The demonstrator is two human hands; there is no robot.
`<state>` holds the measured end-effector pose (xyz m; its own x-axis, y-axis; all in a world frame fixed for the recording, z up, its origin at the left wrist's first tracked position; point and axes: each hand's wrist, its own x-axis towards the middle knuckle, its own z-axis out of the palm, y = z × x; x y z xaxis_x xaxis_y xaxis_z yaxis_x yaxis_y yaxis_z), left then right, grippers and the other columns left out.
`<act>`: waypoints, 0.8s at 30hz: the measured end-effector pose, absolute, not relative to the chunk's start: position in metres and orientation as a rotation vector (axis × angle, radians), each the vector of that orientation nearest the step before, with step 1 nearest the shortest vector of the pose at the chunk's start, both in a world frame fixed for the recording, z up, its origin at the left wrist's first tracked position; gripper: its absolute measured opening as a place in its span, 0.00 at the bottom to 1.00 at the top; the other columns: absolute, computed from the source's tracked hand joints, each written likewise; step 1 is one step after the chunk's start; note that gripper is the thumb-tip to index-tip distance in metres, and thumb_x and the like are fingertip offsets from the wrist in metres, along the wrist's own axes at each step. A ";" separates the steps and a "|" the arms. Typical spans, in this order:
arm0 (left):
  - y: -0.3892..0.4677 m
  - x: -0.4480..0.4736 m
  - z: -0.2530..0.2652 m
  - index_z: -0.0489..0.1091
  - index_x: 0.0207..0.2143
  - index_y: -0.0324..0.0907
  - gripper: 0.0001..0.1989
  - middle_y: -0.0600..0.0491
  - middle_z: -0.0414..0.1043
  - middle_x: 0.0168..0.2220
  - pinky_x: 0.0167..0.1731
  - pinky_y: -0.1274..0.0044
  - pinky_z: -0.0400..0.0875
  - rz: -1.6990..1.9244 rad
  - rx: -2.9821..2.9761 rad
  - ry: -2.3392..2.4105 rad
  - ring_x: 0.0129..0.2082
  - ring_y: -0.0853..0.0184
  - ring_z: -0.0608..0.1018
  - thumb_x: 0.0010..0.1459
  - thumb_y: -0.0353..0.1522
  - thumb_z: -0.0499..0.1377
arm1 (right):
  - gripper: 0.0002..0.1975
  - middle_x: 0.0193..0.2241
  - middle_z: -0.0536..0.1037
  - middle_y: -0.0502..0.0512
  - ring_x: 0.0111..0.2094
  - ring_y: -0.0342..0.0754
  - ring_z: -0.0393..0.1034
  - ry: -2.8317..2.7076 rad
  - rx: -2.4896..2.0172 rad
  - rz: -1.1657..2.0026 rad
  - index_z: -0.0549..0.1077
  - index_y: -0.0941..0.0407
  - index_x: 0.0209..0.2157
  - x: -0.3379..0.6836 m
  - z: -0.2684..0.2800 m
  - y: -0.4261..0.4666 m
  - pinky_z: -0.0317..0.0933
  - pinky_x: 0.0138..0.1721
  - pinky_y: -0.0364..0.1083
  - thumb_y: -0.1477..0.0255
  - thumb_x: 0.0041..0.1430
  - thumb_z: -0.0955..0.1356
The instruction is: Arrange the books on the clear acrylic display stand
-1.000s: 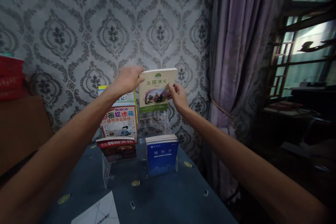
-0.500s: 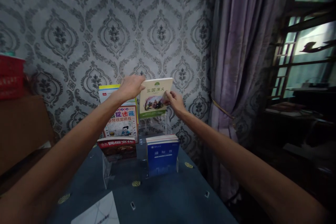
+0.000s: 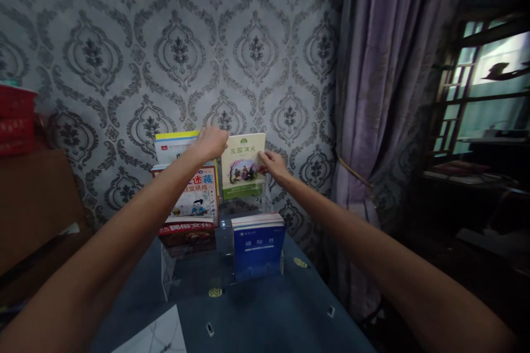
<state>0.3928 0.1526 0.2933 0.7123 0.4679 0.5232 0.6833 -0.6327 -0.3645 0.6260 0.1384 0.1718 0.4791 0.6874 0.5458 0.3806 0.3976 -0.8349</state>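
A cream book with a green lower band point(image 3: 243, 168) stands nearly upright at the upper right of a clear plastic rack point(image 3: 168, 270). My right hand point(image 3: 272, 166) pinches its right edge, thumb on the cover. At the book's top left corner is my left hand point(image 3: 213, 142), fingers bent onto the edge. Below it, a stack of blue booklets point(image 3: 259, 251) fills the lower right pocket. Left of it stand a yellow-topped book point(image 3: 176, 138), a white picture book point(image 3: 199, 198) and a red-covered book point(image 3: 188, 237), partly hidden by my left forearm.
The rack stands on a dark blue cloth-covered table point(image 3: 252, 320) against a patterned wall. A white booklet point(image 3: 155, 336) lies at the front edge. Left are a cardboard box point(image 3: 37, 204) and a red basket point(image 3: 16, 118); a purple curtain point(image 3: 372, 94) hangs right.
The cream book has come down a little and straightened from its tilt, with both hands still on it. My left hand has moved slightly lower.
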 end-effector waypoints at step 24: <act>0.176 0.394 0.302 0.71 0.52 0.43 0.17 0.42 0.71 0.55 0.53 0.62 0.68 -0.418 -2.324 -0.912 0.55 0.53 0.72 0.62 0.28 0.54 | 0.09 0.26 0.78 0.54 0.31 0.52 0.72 -1.314 -1.558 -0.073 0.76 0.56 0.28 0.648 0.157 0.152 0.65 0.33 0.47 0.66 0.47 0.74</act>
